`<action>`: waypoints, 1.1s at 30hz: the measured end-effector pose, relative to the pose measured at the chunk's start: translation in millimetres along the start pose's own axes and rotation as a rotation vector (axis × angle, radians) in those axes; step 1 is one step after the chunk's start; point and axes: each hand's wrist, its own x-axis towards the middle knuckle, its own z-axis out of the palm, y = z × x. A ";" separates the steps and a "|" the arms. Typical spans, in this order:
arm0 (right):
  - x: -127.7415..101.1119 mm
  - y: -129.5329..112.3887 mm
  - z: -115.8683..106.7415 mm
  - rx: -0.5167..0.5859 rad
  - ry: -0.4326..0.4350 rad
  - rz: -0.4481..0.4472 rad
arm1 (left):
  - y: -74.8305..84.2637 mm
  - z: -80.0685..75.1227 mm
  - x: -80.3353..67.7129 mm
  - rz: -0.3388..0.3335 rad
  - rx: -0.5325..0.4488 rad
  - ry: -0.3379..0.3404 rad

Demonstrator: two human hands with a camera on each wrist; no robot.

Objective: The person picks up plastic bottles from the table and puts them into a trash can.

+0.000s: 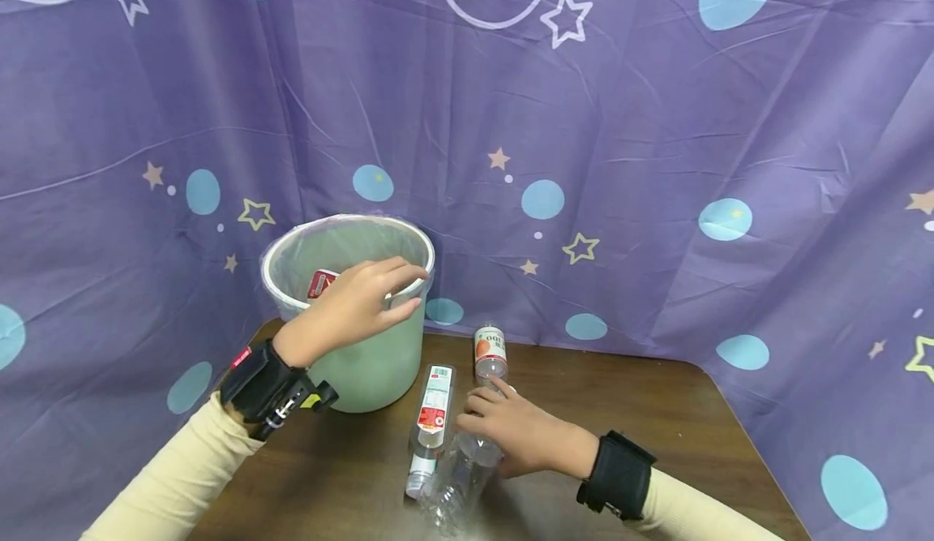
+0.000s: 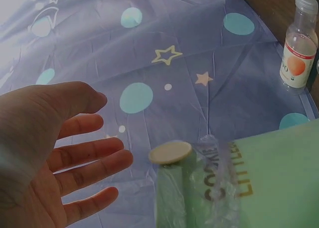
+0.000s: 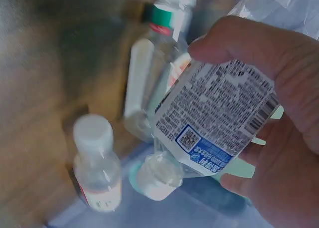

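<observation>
My right hand [image 1: 525, 434] grips a clear plastic bottle [image 1: 460, 480] above the wooden table. In the right wrist view, thumb and fingers wrap its white printed label [image 3: 214, 108], which carries a QR code and a barcode. Beside it is another clear bottle [image 1: 434, 407] with a white, green and red label. A small bottle [image 1: 490, 346] with an orange fruit on its label stands behind. My left hand [image 1: 361, 302] hovers at the front right of the green bin [image 1: 387, 362], fingers apart and holding nothing, as the left wrist view [image 2: 84, 158] shows.
A clear plastic liner covers the bin's white rim [image 1: 273, 269], and a red packet [image 1: 321, 283] shows inside. The brown table [image 1: 613, 411] ends at a purple patterned curtain [image 1: 642, 265] behind and to the sides.
</observation>
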 end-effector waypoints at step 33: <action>-35.9 58.9 -85.9 -0.076 0.282 0.376 | 65.5 39.1 36.6 0.040 -0.006 -0.138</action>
